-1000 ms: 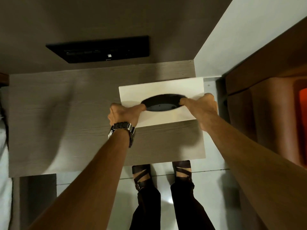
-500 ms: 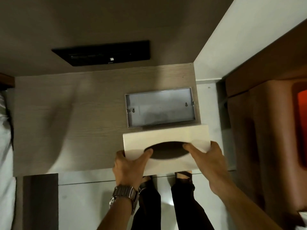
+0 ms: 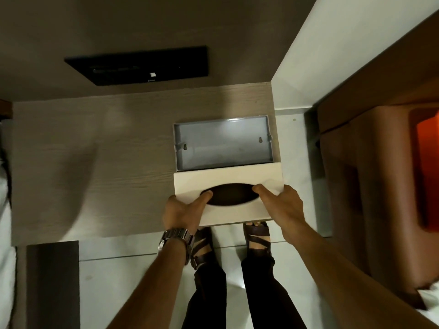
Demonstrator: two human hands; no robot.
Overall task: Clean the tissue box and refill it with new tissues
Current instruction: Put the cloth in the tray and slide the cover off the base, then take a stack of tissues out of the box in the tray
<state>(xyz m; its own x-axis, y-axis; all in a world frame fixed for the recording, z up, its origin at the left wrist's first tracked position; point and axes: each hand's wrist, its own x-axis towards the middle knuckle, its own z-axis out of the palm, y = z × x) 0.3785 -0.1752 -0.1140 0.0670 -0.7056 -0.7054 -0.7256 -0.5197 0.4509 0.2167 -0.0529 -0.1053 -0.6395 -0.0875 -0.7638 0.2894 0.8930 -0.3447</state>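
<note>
The white tissue box cover [image 3: 228, 179] with a dark oval slot is lifted off and held near the table's front edge. My left hand [image 3: 184, 211] grips its left end, thumb at the slot's left tip. My right hand [image 3: 282, 207] grips the right end, thumb at the slot's right tip. Behind the cover lies the grey base tray [image 3: 223, 142] of the tissue box, flat on the wooden table [image 3: 95, 162]. The tray holds no tissues and shows two keyhole mounting holes.
A black panel [image 3: 142, 65] is set in the dark wall behind the table. A white wall [image 3: 344, 48] stands to the right, with a brown chair [image 3: 370, 186] beside the table. White bedding [image 3: 4, 233] shows at the left edge. My sandalled feet stand on the tiled floor below.
Both hands have lifted the white cover off the grey base and drawn it toward me to the table's front edge. Since half a second ago it has hardly moved.
</note>
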